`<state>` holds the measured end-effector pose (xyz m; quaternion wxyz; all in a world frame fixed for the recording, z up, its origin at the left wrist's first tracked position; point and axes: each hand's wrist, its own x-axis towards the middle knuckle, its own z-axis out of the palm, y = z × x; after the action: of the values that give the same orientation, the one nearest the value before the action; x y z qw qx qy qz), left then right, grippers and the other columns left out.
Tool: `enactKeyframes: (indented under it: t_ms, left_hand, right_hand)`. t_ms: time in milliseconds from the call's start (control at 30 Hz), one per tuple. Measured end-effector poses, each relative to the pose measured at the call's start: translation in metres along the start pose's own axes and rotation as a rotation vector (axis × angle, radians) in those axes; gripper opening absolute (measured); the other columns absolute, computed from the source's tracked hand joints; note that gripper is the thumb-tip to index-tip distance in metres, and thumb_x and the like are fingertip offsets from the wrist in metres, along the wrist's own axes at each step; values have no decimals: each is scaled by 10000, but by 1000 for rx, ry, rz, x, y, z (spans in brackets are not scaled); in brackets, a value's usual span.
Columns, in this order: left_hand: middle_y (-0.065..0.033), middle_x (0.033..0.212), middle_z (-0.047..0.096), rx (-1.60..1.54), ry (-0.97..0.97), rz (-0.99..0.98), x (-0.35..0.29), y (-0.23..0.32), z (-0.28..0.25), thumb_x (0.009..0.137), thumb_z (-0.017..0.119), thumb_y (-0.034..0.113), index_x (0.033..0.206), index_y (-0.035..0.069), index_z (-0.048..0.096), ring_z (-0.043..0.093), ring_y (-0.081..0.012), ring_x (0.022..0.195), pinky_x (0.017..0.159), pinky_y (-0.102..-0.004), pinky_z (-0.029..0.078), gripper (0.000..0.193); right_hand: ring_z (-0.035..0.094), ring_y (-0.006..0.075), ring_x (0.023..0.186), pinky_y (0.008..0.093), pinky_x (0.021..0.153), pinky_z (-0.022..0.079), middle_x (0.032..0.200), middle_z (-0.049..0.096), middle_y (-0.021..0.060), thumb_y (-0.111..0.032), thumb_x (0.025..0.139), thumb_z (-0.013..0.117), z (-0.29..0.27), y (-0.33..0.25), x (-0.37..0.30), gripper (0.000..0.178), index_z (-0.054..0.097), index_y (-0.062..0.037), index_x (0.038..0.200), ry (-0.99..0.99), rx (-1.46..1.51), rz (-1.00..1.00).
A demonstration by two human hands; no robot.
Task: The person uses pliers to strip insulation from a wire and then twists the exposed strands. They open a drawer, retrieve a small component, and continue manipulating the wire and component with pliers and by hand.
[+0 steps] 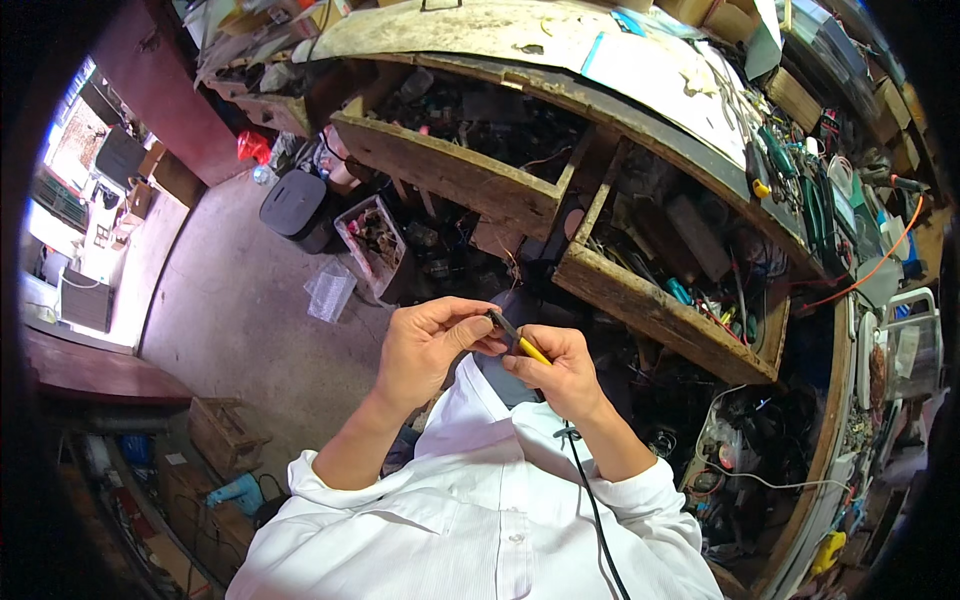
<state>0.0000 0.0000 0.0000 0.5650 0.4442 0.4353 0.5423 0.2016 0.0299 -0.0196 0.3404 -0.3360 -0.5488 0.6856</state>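
Observation:
In front of my chest, my right hand point(565, 378) is closed around a pair of yellow-handled pliers point(534, 351). Their dark head points up and left toward my other hand. My left hand point(428, 345) meets that head with thumb and fingers pinched together. Whatever small piece sits between those fingers is too hidden to make out. A thin black cord point(592, 500) runs down the front of my white shirt from below my right hand.
Two wooden drawers stand pulled out, one point(470, 172) ahead and one point(665, 318) to the right, both full of tools and parts. Above them runs a cluttered workbench point(440, 35). A dark bin point(295, 205), an open box point(372, 248) and clear plastic wrap point(330, 291) lie on the floor.

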Motion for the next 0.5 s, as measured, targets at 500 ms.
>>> enactKeyframes:
  t_ms: [500]
  left_hand:
    - [-146, 1008, 767, 16, -12, -21, 0, -2, 2, 1058, 623, 115, 1162, -71, 701, 767, -218, 906, 824, -336, 639, 227]
  right_hand:
    - [335, 21, 514, 239, 475, 244, 614, 438, -72, -32, 901, 722, 6, 0, -3, 243, 548, -72, 737, -27, 413, 164]
